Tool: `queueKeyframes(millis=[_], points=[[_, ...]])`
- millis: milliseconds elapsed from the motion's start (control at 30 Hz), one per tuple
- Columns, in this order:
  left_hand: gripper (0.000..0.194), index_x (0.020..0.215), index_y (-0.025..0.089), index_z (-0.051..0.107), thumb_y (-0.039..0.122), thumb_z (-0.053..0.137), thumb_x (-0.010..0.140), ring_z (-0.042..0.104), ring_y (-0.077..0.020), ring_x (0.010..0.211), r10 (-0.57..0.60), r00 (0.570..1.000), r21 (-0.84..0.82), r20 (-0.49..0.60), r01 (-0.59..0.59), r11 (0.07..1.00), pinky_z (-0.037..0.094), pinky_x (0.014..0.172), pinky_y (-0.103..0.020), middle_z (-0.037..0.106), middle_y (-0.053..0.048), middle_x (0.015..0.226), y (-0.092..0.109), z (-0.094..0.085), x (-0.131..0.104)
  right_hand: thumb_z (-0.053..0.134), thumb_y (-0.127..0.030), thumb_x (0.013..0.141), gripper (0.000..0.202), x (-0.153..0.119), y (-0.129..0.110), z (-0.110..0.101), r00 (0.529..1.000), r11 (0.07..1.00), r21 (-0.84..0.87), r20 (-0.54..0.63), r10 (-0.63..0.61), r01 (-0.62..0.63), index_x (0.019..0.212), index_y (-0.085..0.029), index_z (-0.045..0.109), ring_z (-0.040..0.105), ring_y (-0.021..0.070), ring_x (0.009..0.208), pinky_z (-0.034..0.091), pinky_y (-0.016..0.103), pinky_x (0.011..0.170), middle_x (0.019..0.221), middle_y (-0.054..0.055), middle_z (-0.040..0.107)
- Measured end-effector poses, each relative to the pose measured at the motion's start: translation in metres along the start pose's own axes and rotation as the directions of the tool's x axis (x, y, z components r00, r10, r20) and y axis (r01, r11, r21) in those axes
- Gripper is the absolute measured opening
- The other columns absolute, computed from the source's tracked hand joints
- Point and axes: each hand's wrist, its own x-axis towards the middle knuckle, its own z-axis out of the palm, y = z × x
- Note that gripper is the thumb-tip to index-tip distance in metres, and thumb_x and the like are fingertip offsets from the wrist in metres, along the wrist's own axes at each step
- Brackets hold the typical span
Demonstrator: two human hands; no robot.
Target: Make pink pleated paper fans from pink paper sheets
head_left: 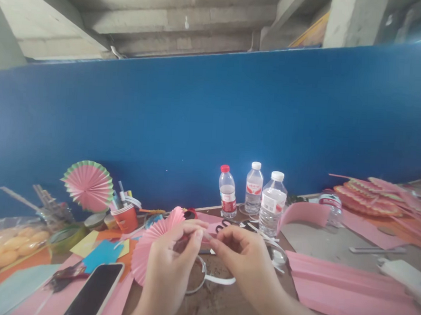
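head view: both my hands are up in front of me above the bench [222,312], fingertips almost meeting. left hand [171,258]: thumb and index pinched. right hand [249,257]: same pinch, other fingers curled in. thin pale sliver [207,236] looks caught between the two pinches; too small and blurred to say what it is.

around that point: pink pleated fan [152,246] at 9 o'clock, partly behind my left hand; can't tell if i'm touching it. ring [205,272] at 6, maybe a tape roll, with a white strip [220,280] trailing off at 5. scissors [224,223] at 1, red-capped bottle [227,196] beyond. phone [93,293] at 8, folded pink sheet [352,294] between 3 and 4.

my read: step in hand is fine two-handed fingertip work, peeling or parting the sliver. next move calls for one pinch holding firm while the other works lightly, no yanking. main risk is the sliver tearing or sticking to a finger.
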Motion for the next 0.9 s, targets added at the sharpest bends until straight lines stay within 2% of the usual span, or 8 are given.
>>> queueKeyframes(millis=[167, 300, 367, 567, 900], points=[[0.017, 0.068, 0.017, 0.063, 0.030, 0.055, 0.077, 0.063, -0.0177, 0.067, -0.046, 0.998, -0.021, 0.042, 0.047, 0.999, 0.049, 0.053, -0.023, 0.066, -0.003, 0.066, 0.0035, -0.0059, 0.0034, 0.059, -0.035, 0.075, 0.024, -0.0039, -0.0009, 0.0040, 0.999, 0.999, 0.031, 0.039, 0.021, -0.023, 0.060, -0.018, 0.054, 0.031, 0.0072, 0.045, 0.024, 0.022, 0.042, 0.049, -0.006, 0.041], [0.018, 0.063, 0.018, 0.060, 0.029, 0.054, 0.076, 0.059, -0.0137, 0.056, -0.074, 0.997, -0.044, 0.013, 0.075, 0.996, 0.047, 0.051, -0.022, 0.060, 0.001, 0.056, 0.0052, -0.0060, 0.0009, 0.058, -0.031, 0.075, 0.020, -0.0046, 0.0000, 0.0044, 0.998, 0.998, 0.030, 0.040, 0.050, -0.051, 0.060, -0.018, 0.053, 0.031, 0.0068, 0.044, 0.024, 0.021, 0.041, 0.049, -0.006, 0.042], [0.017, 0.064, 0.018, 0.060, 0.028, 0.055, 0.076, 0.057, -0.0123, 0.053, -0.082, 0.996, -0.033, 0.022, 0.083, 0.996, 0.047, 0.053, -0.022, 0.061, 0.002, 0.057, 0.0059, -0.0063, 0.0001, 0.058, -0.030, 0.074, 0.020, -0.0046, -0.0004, 0.0037, 0.998, 0.998, 0.027, 0.039, 0.052, -0.054, 0.059, -0.018, 0.052, 0.033, 0.0069, 0.045, 0.025, 0.021, 0.042, 0.049, -0.005, 0.043], [0.017, 0.068, 0.020, 0.063, 0.030, 0.055, 0.079, 0.063, -0.0149, 0.067, -0.141, 0.988, 0.015, 0.067, 0.141, 0.990, 0.048, 0.058, -0.022, 0.066, 0.001, 0.066, 0.0076, -0.0096, 0.0023, 0.059, -0.034, 0.072, 0.028, -0.0031, -0.0018, 0.0048, 0.997, 0.996, 0.062, 0.041, 0.067, -0.069, 0.052, -0.019, 0.047, 0.034, 0.0061, 0.039, 0.025, 0.020, 0.037, 0.045, -0.005, 0.045], [0.016, 0.066, 0.019, 0.064, 0.026, 0.055, 0.079, 0.064, -0.0140, 0.070, -0.132, 0.987, -0.011, 0.087, 0.133, 0.991, 0.049, 0.062, -0.021, 0.069, 0.000, 0.073, 0.0103, -0.0105, 0.0026, 0.059, -0.031, 0.072, 0.026, -0.0040, 0.0015, 0.0062, 0.997, 0.996, 0.056, 0.039, 0.061, -0.063, 0.052, -0.020, 0.047, 0.035, 0.0061, 0.037, 0.028, 0.019, 0.036, 0.041, -0.006, 0.043]])
